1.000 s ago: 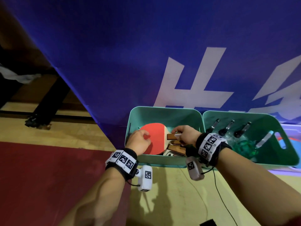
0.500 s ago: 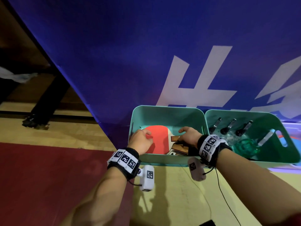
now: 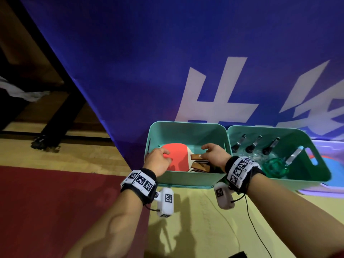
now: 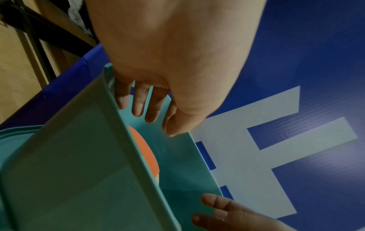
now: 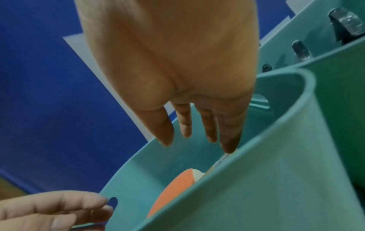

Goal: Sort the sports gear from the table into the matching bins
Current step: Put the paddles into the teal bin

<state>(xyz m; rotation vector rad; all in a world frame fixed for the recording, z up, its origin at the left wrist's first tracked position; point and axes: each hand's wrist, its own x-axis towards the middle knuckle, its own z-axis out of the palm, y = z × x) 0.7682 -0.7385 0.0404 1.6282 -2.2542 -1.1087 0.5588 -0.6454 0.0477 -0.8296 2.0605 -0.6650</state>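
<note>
Only head view shows handles [image 3: 200, 162] | paddle [image 3: 176, 157] in bin [image 3: 186, 180] | both hands loose, empty

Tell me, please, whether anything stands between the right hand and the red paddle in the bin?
Nothing visible does. The right hand hovers open just above the handle of the red paddle, which lies on top of other paddles in the left bin.

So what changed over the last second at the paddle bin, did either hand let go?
The right hand let go of the wooden handle it was gripping and lifted, fingers now straight above it. The left hand eased off the red paddle and hangs relaxed over the bin's near edge. The paddle stayed on the pile in the left bin; the right bin is unchanged.
</note>
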